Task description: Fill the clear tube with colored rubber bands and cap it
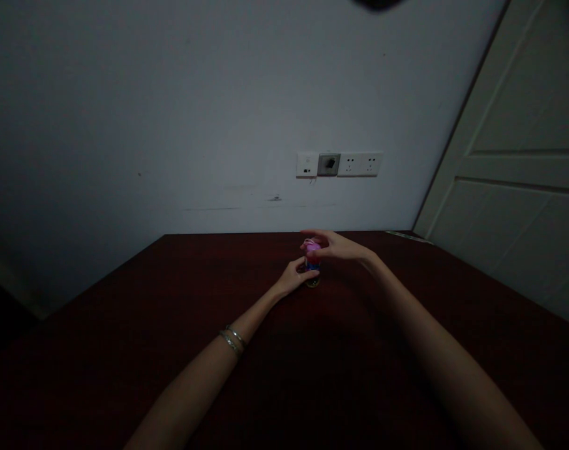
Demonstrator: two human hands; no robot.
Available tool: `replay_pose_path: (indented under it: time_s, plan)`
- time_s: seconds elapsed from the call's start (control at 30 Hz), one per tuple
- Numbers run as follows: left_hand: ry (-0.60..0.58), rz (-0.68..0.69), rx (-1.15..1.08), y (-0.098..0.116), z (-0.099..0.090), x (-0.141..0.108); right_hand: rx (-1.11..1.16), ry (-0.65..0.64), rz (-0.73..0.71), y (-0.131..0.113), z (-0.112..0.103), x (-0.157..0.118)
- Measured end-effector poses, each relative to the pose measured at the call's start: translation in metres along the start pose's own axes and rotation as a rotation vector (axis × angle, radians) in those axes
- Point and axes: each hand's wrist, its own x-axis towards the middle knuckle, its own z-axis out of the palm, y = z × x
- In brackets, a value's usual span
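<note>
A small bottle with a blue band and a clear, yellowish base stands upright on the dark red table. My left hand is wrapped around its lower part from the left, with the thumb across the front. At the top is a pink cap with what looks like a thin loop. My right hand reaches in from the right, thumb in front of the cap and other fingers curved behind it. The index finger is stretched out above the cap. Part of the bottle is hidden by the fingers.
The table meets a pale wall at its far edge. A row of sockets and a grey switch plate are on the wall. A panelled white door is at the right. The light is dim.
</note>
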Motion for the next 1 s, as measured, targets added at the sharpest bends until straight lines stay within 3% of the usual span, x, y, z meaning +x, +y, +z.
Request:
replay_pose_path:
  time_s: [0.2,0.47,0.7,0.87,1.0]
  plan:
    - [-0.031,0.016,-0.010,-0.003,-0.001,0.001,-0.003,-0.084,0.001,-0.005,-0.018,-0.011]
    - [-0.017,0.002,-0.014,0.001,0.000,0.000,-0.253,0.070,-0.033,0.004,-0.010,0.000]
    - [-0.005,0.001,-0.037,0.002,-0.001,0.000,-0.489,0.158,-0.043,-0.003,-0.002,-0.002]
    - [-0.057,-0.025,-0.063,0.001,-0.003,0.000,-0.506,0.164,-0.015,0.000,-0.005,-0.002]
    - [-0.082,-0.050,-0.088,0.000,-0.007,0.000,-0.411,0.077,0.022,0.008,-0.016,-0.005]
